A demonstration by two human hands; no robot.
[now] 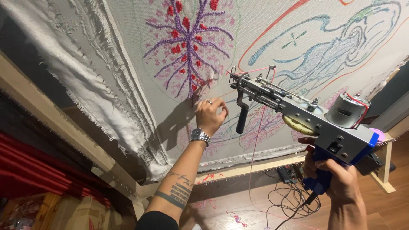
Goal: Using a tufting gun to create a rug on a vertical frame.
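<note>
Right hand (336, 176) gripping the blue handle of the tufting gun (298, 108), likely heavy and rigid, best held at handle and black front grip. At ten o'clock, left hand (210, 115) pinching loosely against soft, taut cloth (264, 25), pink yarn (255, 140) trailing down.

A single head-worn camera looks close and tilted at the stretched cloth (272, 47), with both hands below it.

Left hand (210, 116) raised, fingers loosely curled, right hand (336, 179) clenched low, both forearms extended
</note>
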